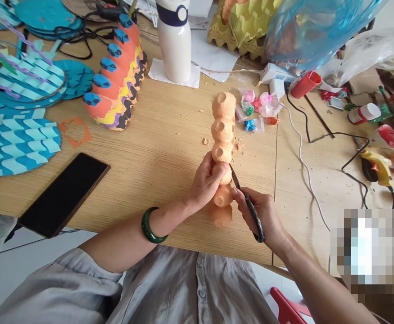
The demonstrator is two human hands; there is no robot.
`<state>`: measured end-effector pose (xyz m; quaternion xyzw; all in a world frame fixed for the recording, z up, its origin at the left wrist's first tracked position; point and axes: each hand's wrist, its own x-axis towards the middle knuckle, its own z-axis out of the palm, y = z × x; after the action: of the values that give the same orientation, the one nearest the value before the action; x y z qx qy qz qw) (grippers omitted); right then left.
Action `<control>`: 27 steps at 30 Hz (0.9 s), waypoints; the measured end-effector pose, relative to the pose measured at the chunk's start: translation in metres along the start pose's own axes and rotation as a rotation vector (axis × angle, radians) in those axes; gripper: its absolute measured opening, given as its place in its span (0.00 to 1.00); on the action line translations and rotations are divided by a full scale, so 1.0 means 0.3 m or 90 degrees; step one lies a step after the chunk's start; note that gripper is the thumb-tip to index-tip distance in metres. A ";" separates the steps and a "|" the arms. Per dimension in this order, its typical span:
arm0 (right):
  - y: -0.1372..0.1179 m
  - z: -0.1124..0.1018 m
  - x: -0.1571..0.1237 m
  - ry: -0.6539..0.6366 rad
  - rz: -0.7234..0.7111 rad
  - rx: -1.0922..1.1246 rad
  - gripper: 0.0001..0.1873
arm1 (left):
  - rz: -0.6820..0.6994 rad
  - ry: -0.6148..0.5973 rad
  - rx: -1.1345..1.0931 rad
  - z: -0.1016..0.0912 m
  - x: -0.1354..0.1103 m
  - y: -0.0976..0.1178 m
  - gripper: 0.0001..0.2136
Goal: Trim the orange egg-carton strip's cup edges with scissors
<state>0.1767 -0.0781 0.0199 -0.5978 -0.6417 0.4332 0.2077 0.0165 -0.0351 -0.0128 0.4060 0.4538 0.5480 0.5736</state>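
A strip of orange egg carton (223,130) with several rounded cups in a row lies lengthwise on the wooden table. My left hand (207,177) grips it around the middle, thumb over the top. My right hand (259,211) is closed around the black handles of a pair of scissors (253,216). The scissors' blades point up and left and meet the right edge of the strip close to my left thumb. Small orange scraps (240,145) lie beside the strip on both sides.
A painted egg-carton strip (119,81), a white bottle (177,45) and a black phone (65,193) are to the left. Small bags of coloured clay (257,105), a white cable (301,157), a red roll (305,84) and a yellow glue gun (376,167) lie to the right.
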 end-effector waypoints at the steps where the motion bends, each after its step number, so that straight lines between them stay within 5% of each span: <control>1: -0.003 0.001 0.001 0.003 -0.008 -0.009 0.28 | -0.001 0.000 0.004 0.000 0.001 -0.002 0.10; 13: 0.012 0.007 0.020 -0.047 0.035 0.070 0.26 | -0.006 0.017 0.025 0.002 0.010 0.002 0.07; 27: 0.005 0.013 0.021 0.023 -0.015 -0.049 0.29 | -0.038 0.028 -0.033 0.006 0.006 -0.009 0.04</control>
<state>0.1732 -0.0735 0.0152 -0.6051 -0.6611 0.3951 0.2015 0.0188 -0.0335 -0.0151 0.3650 0.4639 0.5513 0.5896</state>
